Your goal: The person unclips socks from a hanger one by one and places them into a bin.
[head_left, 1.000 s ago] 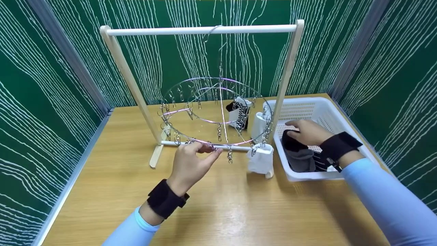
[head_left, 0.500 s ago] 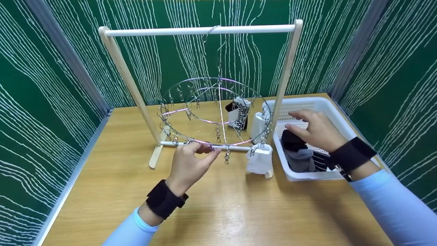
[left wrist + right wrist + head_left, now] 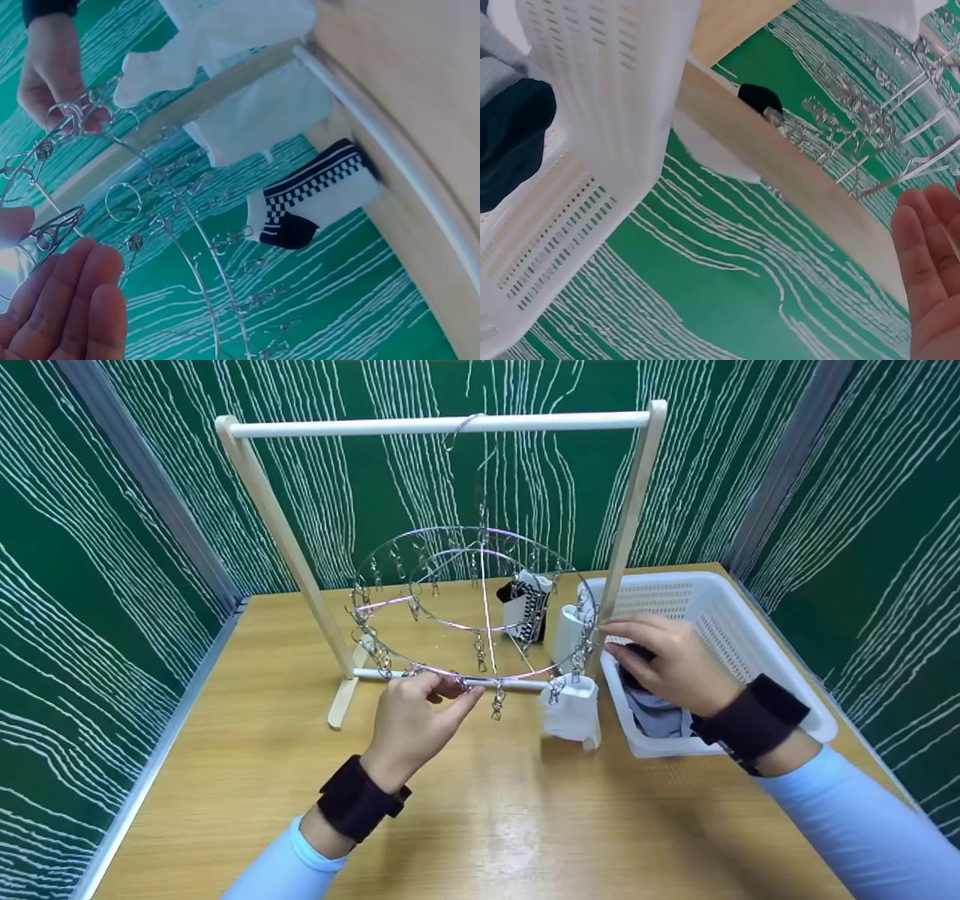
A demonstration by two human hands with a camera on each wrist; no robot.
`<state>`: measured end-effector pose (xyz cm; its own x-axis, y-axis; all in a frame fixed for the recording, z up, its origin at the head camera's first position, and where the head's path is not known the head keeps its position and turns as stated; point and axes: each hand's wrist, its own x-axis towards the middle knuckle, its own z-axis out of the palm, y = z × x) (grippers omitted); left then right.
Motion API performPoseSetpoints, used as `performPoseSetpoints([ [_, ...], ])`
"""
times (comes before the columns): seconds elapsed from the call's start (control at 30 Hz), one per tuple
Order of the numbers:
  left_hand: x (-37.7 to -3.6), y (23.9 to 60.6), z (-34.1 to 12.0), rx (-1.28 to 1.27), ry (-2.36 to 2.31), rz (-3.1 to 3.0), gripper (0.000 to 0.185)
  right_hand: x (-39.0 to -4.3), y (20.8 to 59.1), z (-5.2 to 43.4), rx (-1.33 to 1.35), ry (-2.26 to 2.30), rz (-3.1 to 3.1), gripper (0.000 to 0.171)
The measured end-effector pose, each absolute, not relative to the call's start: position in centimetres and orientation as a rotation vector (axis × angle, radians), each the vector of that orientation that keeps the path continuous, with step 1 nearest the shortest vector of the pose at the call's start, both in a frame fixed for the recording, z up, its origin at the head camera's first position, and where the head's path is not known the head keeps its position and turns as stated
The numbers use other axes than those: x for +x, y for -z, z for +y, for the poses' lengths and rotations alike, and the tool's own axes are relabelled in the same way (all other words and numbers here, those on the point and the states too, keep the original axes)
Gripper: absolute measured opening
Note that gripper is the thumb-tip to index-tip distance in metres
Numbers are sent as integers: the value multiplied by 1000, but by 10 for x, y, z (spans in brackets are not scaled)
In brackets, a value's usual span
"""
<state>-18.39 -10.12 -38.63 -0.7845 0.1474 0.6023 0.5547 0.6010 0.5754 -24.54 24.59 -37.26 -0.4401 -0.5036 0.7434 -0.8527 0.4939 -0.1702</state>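
Observation:
A round metal clip hanger (image 3: 480, 577) hangs by its hook from the white top bar. My left hand (image 3: 416, 727) pinches a metal clip (image 3: 56, 229) at the hanger's front rim between thumb and fingers. At the right rim is my right hand (image 3: 675, 660), its fingers extended and thumb apart; the fingertips are close to the clips, and I cannot tell whether they touch. White socks (image 3: 571, 711) hang from the right side. A black-and-white checkered sock (image 3: 315, 199) hangs farther back. Beneath my right hand, dark and grey socks (image 3: 660, 711) lie in the white basket (image 3: 795, 682), partly hidden.
A wooden stand (image 3: 630, 510) with a lower crossbar carries the hanger. Its right upright stands between the hanger and the basket. Green walls with white lines rise around the wooden table (image 3: 480, 825).
My right hand has lifted away from the dark sock in the basket and moved left to the hanger's right rim, holding nothing from the basket. My left hand keeps its hold at the front rim.

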Motion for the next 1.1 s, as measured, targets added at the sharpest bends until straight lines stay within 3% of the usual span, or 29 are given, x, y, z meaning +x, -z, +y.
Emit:
performPoseSetpoints([
  [0.2, -180, 385, -103, -560, 1049, -2327, 17, -244, 374, 234, 1202, -582, -2146, 38],
  [0.53, -169, 380, -110, -622, 824, -2247, 20, -248, 373, 227, 1239, -583, -2174, 35],
  [0.8, -164, 370, -115, -690, 505, -2019, 34, -246, 370, 223, 1251, -612, -2171, 35],
  [1.1, -166, 362, -104, -746, 242, -1887, 34, -246, 368, 218, 1264, -607, -2121, 28],
])
